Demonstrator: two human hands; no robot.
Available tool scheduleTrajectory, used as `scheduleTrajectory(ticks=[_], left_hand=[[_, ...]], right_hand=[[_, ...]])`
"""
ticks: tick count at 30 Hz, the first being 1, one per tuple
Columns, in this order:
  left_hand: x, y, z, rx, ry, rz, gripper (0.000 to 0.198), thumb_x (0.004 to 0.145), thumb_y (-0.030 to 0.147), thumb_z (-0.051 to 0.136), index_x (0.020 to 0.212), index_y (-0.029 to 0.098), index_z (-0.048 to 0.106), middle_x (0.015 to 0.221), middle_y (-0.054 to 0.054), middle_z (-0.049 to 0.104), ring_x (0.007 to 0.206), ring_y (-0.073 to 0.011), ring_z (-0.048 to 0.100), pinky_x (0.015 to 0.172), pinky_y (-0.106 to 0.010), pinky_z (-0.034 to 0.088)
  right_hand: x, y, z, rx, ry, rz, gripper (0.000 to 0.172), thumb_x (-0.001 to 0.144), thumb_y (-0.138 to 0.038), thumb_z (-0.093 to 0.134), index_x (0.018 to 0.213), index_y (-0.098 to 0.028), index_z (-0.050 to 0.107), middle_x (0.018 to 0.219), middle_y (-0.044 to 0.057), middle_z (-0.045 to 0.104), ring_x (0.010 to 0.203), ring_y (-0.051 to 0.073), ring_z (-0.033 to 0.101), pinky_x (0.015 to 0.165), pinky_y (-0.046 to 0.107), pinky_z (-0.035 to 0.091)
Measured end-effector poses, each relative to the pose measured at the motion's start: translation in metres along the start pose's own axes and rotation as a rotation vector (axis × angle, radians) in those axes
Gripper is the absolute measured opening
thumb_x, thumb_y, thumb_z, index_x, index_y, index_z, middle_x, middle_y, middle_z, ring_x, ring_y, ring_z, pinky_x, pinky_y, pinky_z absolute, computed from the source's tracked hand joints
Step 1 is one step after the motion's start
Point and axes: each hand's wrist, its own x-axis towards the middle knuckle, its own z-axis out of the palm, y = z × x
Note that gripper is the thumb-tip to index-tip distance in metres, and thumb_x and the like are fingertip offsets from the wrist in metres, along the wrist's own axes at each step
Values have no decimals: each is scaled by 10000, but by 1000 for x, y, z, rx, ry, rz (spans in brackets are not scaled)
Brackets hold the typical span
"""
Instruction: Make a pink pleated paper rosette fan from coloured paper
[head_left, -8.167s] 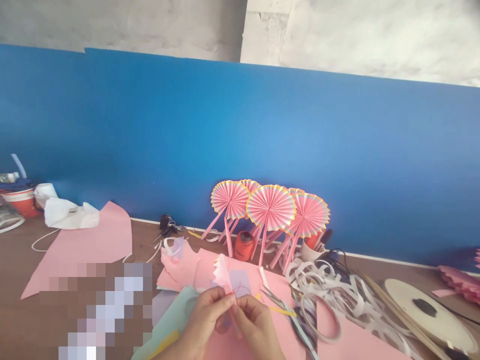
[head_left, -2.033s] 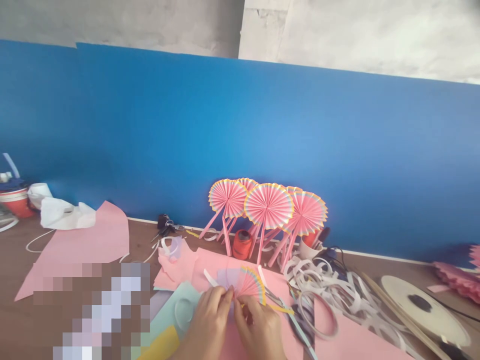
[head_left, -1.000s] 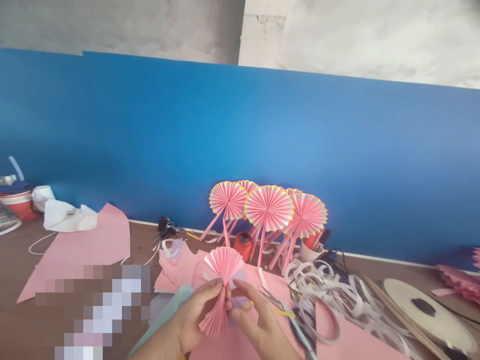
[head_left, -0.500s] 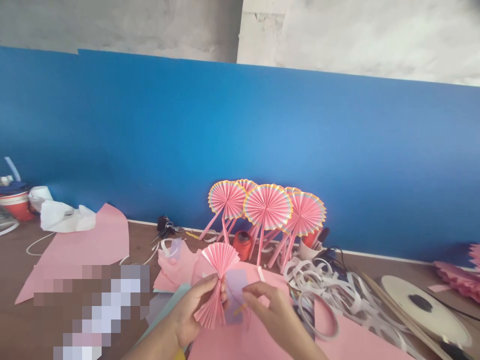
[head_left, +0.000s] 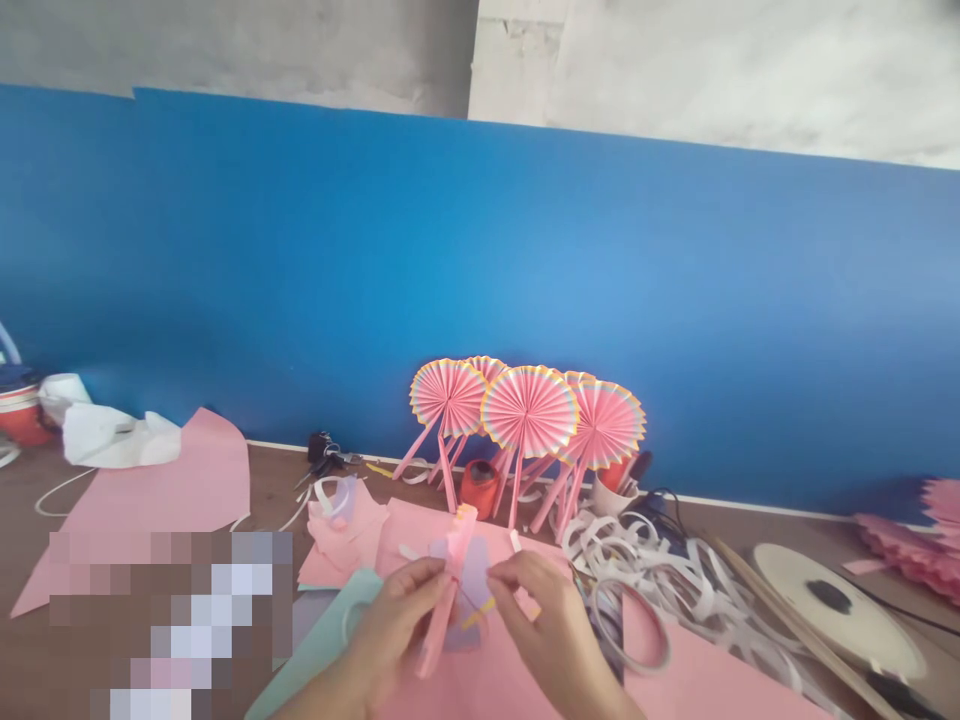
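Near the middle of the table, my left hand is closed around a pleated pink paper fan, now folded into a narrow upright strip that leans slightly. Its top end shows a yellowish edge. Just to the right, the thumb and fingertips of my right hand are pinched together. A fine thread appears to run from the fan's middle toward those fingertips. Beneath and between both hands lie a lilac paper piece and large pink paper.
Finished pink paper fans on legs stand at the back against a blue panel. Curled white strips, a tape roll and a cream lid lie to the right. Pink sheet and white tissue are left.
The pleated fan has gone from flared at both ends to pressed into a narrow strip in my left hand. My right hand stays close beside it, still pinched.
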Motion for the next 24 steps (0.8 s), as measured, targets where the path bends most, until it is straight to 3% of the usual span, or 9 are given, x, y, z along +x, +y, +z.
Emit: scheduleTrajectory(ticks=[2,5,7,10,13,17,24], left_hand=[[0,-4,3,161,-22,63,385,643,508,741,754,146,675,586,19,583,426,-66,464,437,-186,348],[-2,-11,7,373,-77,146,444,718,552,637,889,146,693,648,-1,598,370,-71,409,352,-208,286],[-5,-16,7,512,-36,258,350,782,457,588,934,164,705,725,-29,615,523,-134,530,431,-223,389],[-7,-24,3,669,47,426,263,796,272,558,991,195,717,826,-58,621,783,-202,593,700,-282,483],[-8,-30,-1,626,50,439,355,762,234,605,1107,219,686,860,-75,619,825,-221,586,780,-307,484],[-7,-35,-3,480,38,405,297,781,277,630,1059,222,719,825,-86,605,786,-227,576,748,-291,494],[1,-32,0,366,122,323,307,723,291,714,1012,189,727,876,-87,687,847,-238,608,779,-289,484]], right_hand=[[-8,-7,13,-80,82,-137,184,871,-210,479,755,-201,622,656,10,634,637,162,596,615,237,401],[-19,-6,29,-201,88,-198,190,893,-216,469,765,-214,610,607,-7,642,530,146,581,549,233,358],[-23,-2,38,-255,110,-215,232,923,-240,432,780,-213,612,567,-14,649,471,139,581,510,235,335],[-25,3,46,-307,194,-234,329,960,-286,369,749,-207,608,519,-13,653,424,141,594,479,246,318],[-25,6,49,-343,221,-230,342,964,-284,363,729,-205,600,503,-8,653,408,145,600,470,249,314],[-27,11,50,-389,123,-214,224,927,-208,420,793,-195,600,537,0,664,450,155,625,503,248,335],[-22,11,50,-303,53,-142,220,915,-220,415,798,-200,601,551,-2,654,483,151,622,511,230,359]])
